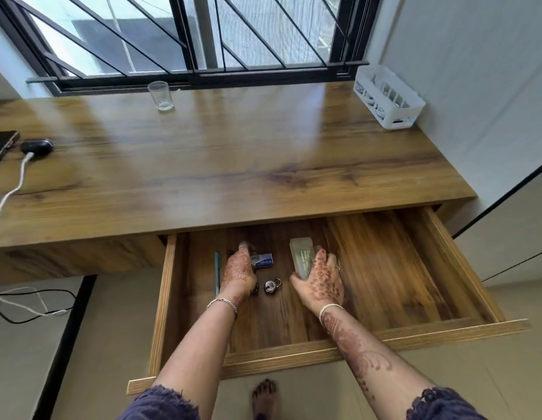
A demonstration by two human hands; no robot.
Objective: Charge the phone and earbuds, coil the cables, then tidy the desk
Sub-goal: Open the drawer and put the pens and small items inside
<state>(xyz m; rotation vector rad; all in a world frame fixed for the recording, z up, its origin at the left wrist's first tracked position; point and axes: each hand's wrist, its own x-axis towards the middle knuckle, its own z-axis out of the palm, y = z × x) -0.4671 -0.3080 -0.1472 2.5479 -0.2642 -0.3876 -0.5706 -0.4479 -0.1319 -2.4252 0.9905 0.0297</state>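
Tidying seems the step in hand: both hands reach into the open drawer (324,356), lower centre. The right hand (322,280) clamps thumb and fingers round a pale box (300,253). The left hand (238,269) curls beside a blue box (265,258), grip unclear. Next: let go, shut the drawer. The dark, glossy earbud case (38,146) lies at the left edge, white cable (18,180) plugged in.

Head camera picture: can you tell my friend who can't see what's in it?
A person reaches both hands into an open wooden drawer: the right hand grips a pale box, the left hand rests by a small blue box. A teal pen and a padlock lie nearby. On the desk, a dark earbuds case has a white cable plugged in.
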